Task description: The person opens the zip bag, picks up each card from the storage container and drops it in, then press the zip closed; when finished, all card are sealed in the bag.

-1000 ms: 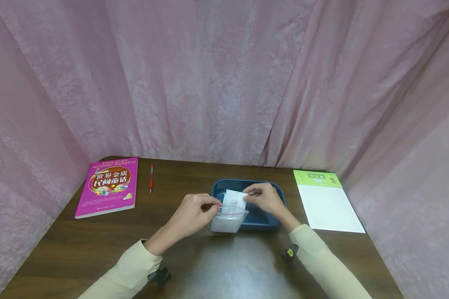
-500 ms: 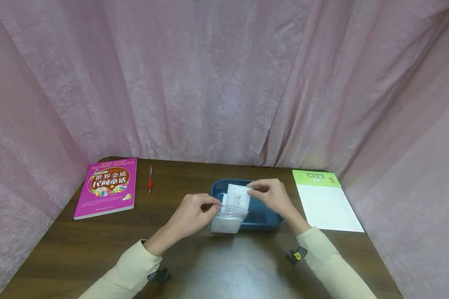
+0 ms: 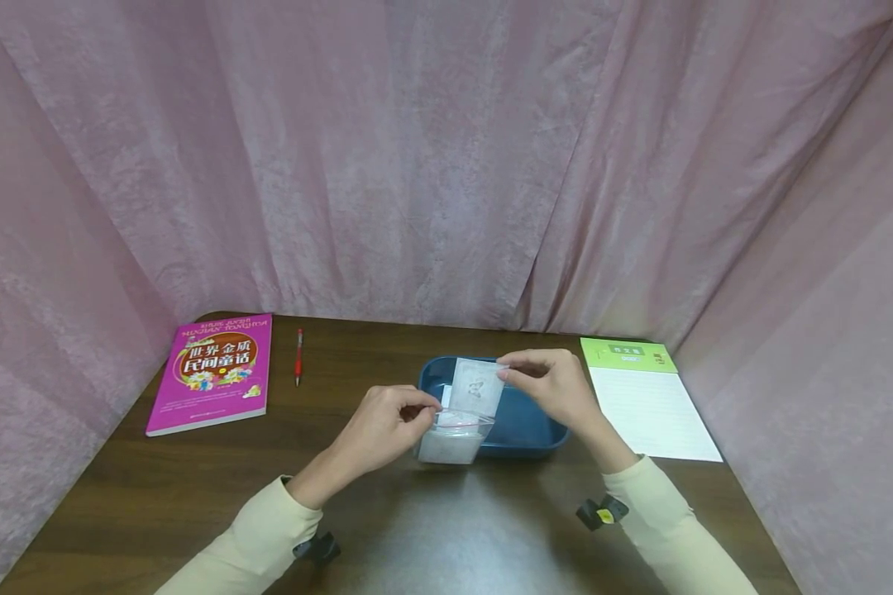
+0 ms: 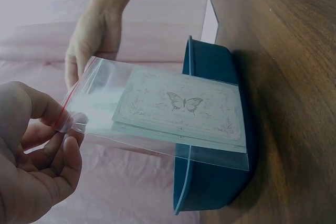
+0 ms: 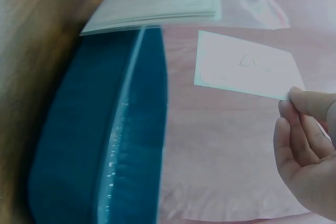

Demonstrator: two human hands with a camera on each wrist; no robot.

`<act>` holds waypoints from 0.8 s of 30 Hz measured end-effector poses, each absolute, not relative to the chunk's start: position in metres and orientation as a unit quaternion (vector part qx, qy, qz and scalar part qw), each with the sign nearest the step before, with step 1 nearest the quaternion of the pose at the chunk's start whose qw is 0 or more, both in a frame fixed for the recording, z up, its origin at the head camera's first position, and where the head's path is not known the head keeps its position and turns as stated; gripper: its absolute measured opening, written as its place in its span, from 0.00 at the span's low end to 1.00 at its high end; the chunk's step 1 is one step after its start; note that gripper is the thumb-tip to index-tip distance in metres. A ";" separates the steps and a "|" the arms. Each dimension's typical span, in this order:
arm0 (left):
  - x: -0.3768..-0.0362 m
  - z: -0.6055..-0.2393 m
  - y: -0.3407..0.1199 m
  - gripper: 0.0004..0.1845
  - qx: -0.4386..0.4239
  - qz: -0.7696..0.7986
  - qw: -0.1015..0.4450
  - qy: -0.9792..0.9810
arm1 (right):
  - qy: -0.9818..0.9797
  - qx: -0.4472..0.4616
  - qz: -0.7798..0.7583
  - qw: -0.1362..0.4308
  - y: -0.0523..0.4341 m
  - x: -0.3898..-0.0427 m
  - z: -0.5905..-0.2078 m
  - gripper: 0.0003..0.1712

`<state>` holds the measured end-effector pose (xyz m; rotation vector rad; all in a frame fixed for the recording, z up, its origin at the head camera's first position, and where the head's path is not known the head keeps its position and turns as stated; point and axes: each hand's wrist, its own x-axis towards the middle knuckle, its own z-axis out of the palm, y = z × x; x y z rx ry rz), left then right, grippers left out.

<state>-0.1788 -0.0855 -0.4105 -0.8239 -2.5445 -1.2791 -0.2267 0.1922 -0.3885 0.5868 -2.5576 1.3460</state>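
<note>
My left hand [image 3: 387,426] pinches the top edge of a clear zip bag [image 4: 102,100] with a red seal strip. Inside the bag is a small stack of pale cards [image 4: 184,106]; the front one bears a butterfly print. Between thumb and finger, my right hand [image 3: 554,387] pinches one corner of a single white card [image 5: 241,65] with a faint print. In the right wrist view this card is apart from the bag. Behind the bag stands a dark blue tray [image 3: 524,431], with the card held above it. My other right fingers are loosely curled.
At the far left of the brown table [image 3: 193,496] lies a magenta book [image 3: 212,372]. Beside it is a red pen [image 3: 298,357]. A lined pad [image 3: 647,401] with a green top lies at the right. Pink curtains [image 3: 387,165] hang behind and at both sides.
My right hand has moved right and slightly up, drawing the white card upward from the bag's mouth. My left hand and the bag have stayed in place.
</note>
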 end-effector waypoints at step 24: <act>-0.179 -0.411 -0.084 0.08 -0.276 -0.427 0.088 -0.857 | -0.822 0.252 0.478 0.177 0.193 -0.186 -0.347 0.10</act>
